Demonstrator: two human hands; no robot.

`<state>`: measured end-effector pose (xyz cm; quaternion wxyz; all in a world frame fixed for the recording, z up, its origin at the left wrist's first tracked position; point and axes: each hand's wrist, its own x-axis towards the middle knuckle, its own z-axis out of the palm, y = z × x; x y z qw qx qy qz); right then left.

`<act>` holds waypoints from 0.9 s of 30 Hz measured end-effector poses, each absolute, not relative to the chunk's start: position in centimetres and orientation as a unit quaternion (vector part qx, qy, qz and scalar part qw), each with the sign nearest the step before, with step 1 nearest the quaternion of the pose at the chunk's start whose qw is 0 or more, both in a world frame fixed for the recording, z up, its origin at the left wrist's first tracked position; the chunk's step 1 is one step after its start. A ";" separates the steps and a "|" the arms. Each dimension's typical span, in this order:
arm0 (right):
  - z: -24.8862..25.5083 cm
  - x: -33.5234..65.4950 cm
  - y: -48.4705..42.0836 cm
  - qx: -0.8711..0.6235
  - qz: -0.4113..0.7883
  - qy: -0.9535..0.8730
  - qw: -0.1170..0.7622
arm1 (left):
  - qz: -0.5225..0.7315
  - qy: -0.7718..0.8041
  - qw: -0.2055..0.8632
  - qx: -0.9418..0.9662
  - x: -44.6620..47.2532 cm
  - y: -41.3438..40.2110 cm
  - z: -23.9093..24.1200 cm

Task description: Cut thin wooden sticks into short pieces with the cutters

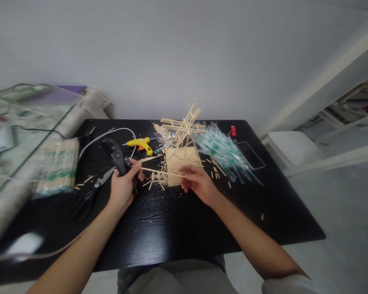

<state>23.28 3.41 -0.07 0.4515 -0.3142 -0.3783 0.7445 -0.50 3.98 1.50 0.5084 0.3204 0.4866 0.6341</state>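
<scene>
My left hand (124, 183) is closed around a black hand cutter (118, 157) and also pinches one end of a thin wooden stick (161, 171). The stick's other end lies between the fingertips of my right hand (199, 183), so it spans the gap level above the table. Just behind it sits a square base of glued sticks (180, 157), partly covered by my right fingers. A windmill-like stick frame (187, 127) rises from the back of that base. Cut stick pieces (156, 178) lie scattered beside it.
A yellow glue gun (143, 144) rests behind my left hand. Scissors (95, 188) and a bagged bundle of sticks (57, 165) lie left. To the right are clear-green wrappers (223, 151), a phone-like black slab (250, 155) and a red item (233, 130). A white cable (116, 130) crosses the black table.
</scene>
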 end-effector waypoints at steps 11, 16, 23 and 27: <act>-0.3 23.3 2.4 -0.416 0.229 -0.828 0.297 | 0.647 0.554 0.330 0.407 -1.3 4.4 0.9; -0.7 23.2 2.5 -0.438 0.144 -0.868 0.184 | 0.645 0.562 0.337 0.394 -1.4 4.6 0.7; -0.8 22.9 2.3 -0.467 0.122 -0.863 0.152 | 0.643 0.548 0.370 0.386 -1.2 4.4 0.9; -1.1 22.8 2.3 -0.474 0.117 -0.859 0.150 | 0.631 0.551 0.376 0.396 -1.2 4.2 0.8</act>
